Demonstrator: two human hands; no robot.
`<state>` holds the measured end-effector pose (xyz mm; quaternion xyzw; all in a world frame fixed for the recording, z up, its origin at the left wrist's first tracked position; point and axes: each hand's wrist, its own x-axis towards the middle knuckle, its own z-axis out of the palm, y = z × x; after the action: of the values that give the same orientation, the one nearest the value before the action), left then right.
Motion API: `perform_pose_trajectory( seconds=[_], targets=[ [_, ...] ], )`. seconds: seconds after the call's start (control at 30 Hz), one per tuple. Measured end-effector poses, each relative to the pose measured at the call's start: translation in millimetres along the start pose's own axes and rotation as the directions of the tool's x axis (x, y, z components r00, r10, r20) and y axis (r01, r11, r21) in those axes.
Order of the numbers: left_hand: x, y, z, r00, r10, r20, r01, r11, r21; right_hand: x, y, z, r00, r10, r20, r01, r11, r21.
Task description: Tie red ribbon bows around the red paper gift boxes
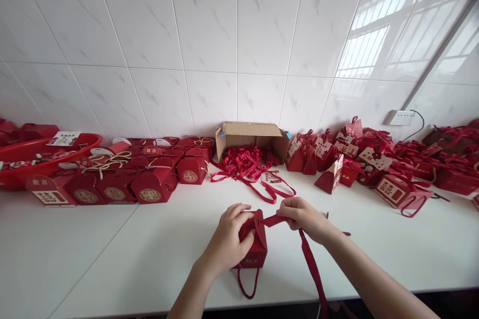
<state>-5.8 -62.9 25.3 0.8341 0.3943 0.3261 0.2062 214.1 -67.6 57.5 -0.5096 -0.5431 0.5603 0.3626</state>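
Observation:
A small red gift box (pixel 258 251) with a rope handle stands on the white table in front of me. My left hand (pixel 231 239) grips its top from the left, fingers over the far side and thumb on the near face. To the right, my right hand (pixel 299 217) pinches a dark red ribbon (pixel 309 254). One stretch of the ribbon runs taut from those fingers to the slot at the box's top flap. Its long loose end hangs down past the table's front edge. The rope handle droops toward me.
An open cardboard box (pixel 249 129) spilling red ribbons stands against the tiled wall. Rows of red boxes (pixel 153 187) fill the left, beside a red basin (pixel 92 142). More red boxes (pixel 400 192) crowd the right, below a white power socket (pixel 399 117).

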Motion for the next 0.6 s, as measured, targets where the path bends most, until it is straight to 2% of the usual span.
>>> perform_pose_trajectory(
  seconds=[0.23, 0.4, 0.5, 0.6],
  targets=[
    [-1.4, 3.3, 9.0, 0.991, -0.032, -0.131, 0.039, 0.998, 0.051, 6.1, 0.9, 8.6, 1.000, 0.004, -0.011, -0.004, 1.000, 0.000],
    [0.6, 5.3, 11.5, 0.986, -0.050, -0.162, 0.056, 0.998, 0.034, 11.4, 3.1, 14.4, 1.000, -0.008, -0.002, 0.007, 0.999, -0.051],
    [1.6, 6.6, 9.1, 0.981, -0.062, -0.184, 0.059, 0.998, -0.019, 10.0, 7.2, 10.8, 1.000, -0.010, -0.017, 0.008, 0.991, -0.132],
    [4.0, 11.0, 2.5, 0.978, -0.101, -0.181, 0.079, 0.989, -0.127, 7.2, 7.3, 6.3, 0.990, -0.138, -0.016, 0.124, 0.929, -0.349]
  ],
)
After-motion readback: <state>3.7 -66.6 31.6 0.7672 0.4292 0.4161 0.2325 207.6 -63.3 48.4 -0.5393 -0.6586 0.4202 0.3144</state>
